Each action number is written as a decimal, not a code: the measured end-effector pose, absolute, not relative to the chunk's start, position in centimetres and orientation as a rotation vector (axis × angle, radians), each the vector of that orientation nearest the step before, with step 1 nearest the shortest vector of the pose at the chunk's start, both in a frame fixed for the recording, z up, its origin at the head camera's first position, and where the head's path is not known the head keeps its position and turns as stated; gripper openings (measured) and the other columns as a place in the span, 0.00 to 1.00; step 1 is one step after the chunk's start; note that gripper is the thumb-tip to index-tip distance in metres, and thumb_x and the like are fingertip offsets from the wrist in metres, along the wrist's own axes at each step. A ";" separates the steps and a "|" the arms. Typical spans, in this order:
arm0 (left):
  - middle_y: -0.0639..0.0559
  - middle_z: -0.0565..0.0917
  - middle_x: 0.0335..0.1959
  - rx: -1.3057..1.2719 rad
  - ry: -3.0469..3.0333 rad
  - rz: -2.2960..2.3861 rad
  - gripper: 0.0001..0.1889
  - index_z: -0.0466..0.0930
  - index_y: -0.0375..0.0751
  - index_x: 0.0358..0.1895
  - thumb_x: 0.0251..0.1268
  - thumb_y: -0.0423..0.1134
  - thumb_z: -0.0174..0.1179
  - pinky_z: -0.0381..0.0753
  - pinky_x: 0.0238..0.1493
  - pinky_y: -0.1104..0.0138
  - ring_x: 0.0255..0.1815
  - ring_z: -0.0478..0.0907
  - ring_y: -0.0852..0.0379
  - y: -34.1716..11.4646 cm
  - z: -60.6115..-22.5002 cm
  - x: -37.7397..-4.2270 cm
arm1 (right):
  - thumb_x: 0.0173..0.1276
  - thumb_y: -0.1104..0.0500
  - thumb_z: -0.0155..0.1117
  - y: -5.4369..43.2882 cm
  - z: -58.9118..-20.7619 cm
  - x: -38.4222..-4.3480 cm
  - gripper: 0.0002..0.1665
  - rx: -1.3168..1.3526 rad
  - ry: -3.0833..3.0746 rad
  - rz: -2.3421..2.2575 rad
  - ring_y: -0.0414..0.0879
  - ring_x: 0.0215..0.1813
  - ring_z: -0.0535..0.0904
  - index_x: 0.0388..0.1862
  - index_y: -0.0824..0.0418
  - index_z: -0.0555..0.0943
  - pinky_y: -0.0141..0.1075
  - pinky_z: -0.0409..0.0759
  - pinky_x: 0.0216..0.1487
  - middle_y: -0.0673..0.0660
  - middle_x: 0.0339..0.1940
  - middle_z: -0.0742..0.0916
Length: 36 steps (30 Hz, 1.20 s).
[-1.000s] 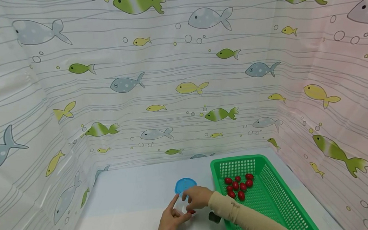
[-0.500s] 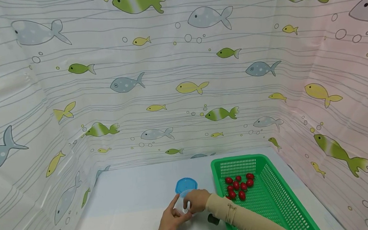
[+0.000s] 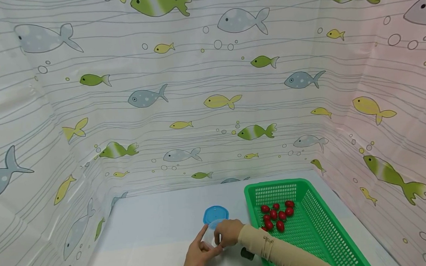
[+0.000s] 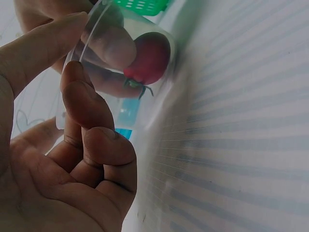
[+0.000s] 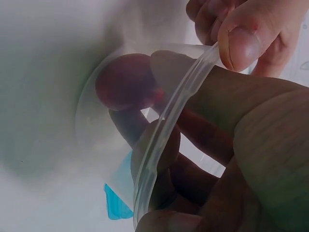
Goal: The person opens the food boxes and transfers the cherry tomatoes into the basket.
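Observation:
A clear plastic tub [image 3: 208, 238] stands on the table, its rim toward me. My left hand [image 3: 198, 256] holds it at the rim, with the thumb [image 5: 243, 47] on the edge and several fingers [image 4: 94, 104] curled against its side. My right hand [image 3: 229, 233] reaches inside the tub. Between its thumb and a finger it pinches a red cherry tomato [image 4: 152, 58] with a green stem, low near the tub's bottom. The tomato [image 5: 125, 82] shows through the cloudy wall in the right wrist view; in the head view the hands hide it.
A blue lid [image 3: 216, 213] lies just behind the tub. To the right stands a green plastic basket [image 3: 314, 208] with several cherry tomatoes [image 3: 280, 225] in it. A small dark object [image 3: 247, 253] sits beneath the right sleeve. Fish-patterned sheets [image 3: 213, 141] wall in the table.
My right hand has shifted slightly and its fingers have gone down into the tub. The red tomato, seen earlier near the left thumb, is hidden in the head view. My left hand stays put.

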<state>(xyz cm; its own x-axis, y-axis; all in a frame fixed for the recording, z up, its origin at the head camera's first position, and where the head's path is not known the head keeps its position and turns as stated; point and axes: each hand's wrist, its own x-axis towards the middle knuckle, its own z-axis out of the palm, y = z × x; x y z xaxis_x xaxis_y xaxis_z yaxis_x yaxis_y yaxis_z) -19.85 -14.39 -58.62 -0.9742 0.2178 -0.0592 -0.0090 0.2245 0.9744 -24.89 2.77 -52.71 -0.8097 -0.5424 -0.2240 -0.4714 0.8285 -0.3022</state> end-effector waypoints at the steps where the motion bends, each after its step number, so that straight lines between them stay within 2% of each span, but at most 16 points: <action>1: 0.49 0.83 0.25 0.198 2.313 1.833 0.51 0.51 0.38 0.81 0.62 0.48 0.73 0.73 0.33 0.66 0.28 0.79 0.56 -14.4 -58.6 -19.8 | 0.60 0.52 0.79 2.8 -52.8 -24.9 0.05 -0.771 2.709 -0.343 0.32 0.30 0.78 0.35 0.46 0.91 0.36 0.77 0.34 0.37 0.29 0.86; 11: 0.48 0.83 0.25 0.219 2.322 1.838 0.50 0.51 0.37 0.81 0.63 0.46 0.72 0.74 0.34 0.67 0.29 0.80 0.56 -14.4 -58.4 -19.7 | 0.62 0.54 0.77 3.0 -52.6 -24.8 0.04 -0.739 2.671 -0.443 0.32 0.30 0.78 0.36 0.48 0.89 0.32 0.77 0.31 0.39 0.30 0.87; 18: 0.49 0.83 0.26 0.210 2.337 1.823 0.51 0.51 0.37 0.81 0.61 0.47 0.73 0.74 0.33 0.67 0.30 0.79 0.57 -14.5 -58.3 -19.6 | 0.65 0.54 0.75 3.3 -51.9 -24.7 0.04 -0.730 2.646 -0.524 0.32 0.29 0.78 0.37 0.50 0.88 0.32 0.77 0.31 0.39 0.26 0.85; 36: 0.49 0.82 0.25 0.177 2.373 1.785 0.50 0.51 0.38 0.81 0.62 0.48 0.72 0.72 0.32 0.67 0.28 0.77 0.57 -14.3 -58.4 -19.6 | 0.65 0.52 0.74 4.5 -50.1 -24.3 0.06 -0.813 2.672 -0.702 0.31 0.35 0.78 0.39 0.48 0.88 0.34 0.78 0.37 0.38 0.31 0.86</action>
